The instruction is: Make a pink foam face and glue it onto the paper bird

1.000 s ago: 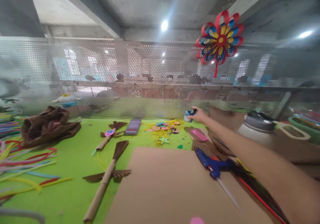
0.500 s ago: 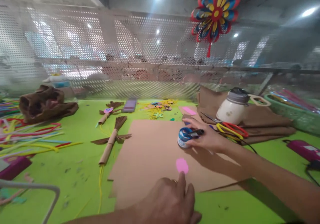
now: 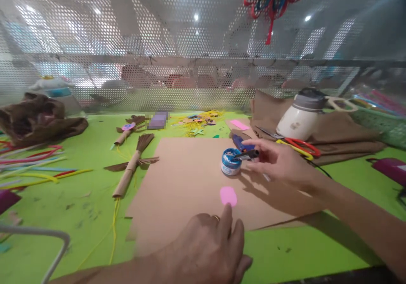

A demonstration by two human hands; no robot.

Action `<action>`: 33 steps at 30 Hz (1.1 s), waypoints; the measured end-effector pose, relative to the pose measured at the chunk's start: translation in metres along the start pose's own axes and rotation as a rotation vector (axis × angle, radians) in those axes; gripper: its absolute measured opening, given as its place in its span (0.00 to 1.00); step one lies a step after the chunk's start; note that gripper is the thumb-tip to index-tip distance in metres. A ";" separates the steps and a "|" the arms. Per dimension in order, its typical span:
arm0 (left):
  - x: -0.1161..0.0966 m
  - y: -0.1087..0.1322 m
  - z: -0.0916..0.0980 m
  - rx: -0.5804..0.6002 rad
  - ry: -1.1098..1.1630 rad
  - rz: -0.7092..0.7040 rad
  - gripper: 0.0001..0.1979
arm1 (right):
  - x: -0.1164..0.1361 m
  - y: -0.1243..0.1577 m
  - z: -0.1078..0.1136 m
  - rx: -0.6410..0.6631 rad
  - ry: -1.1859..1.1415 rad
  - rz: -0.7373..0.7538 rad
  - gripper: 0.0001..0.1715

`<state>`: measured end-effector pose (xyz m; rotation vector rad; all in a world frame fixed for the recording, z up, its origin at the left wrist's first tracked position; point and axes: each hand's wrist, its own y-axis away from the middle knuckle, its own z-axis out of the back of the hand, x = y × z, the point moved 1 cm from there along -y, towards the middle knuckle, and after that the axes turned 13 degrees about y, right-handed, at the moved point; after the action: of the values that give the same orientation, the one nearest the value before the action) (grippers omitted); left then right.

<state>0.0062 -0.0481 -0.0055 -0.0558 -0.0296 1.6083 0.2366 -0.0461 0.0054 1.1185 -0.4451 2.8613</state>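
One jar (image 3: 231, 168) moved onto cardboard (image 3: 177, 169), right hand (image 3: 281, 165) spread beside it, left hand (image 3: 211, 241) unclasped (touching one pink oval (image 3: 228, 195))

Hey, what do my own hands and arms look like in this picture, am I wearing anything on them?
Your left hand wears a slim gold-coloured ring on one finger. No ring shows on your right hand. There are no gloves, and no sleeves show on the visible parts of your arms.
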 end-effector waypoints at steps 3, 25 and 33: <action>0.000 0.000 0.001 0.000 0.001 0.006 0.13 | 0.006 0.001 -0.004 0.020 -0.088 -0.003 0.21; 0.009 0.000 -0.010 -0.133 -0.297 -0.081 0.07 | 0.018 -0.007 0.000 -0.218 -0.094 0.006 0.12; 0.022 -0.002 -0.060 -0.602 -0.332 -0.163 0.10 | 0.027 -0.002 -0.003 -0.148 0.011 0.021 0.12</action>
<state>0.0103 -0.0266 -0.0661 -0.2443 -0.7566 1.3834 0.2153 -0.0454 0.0221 1.0781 -0.6589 2.7965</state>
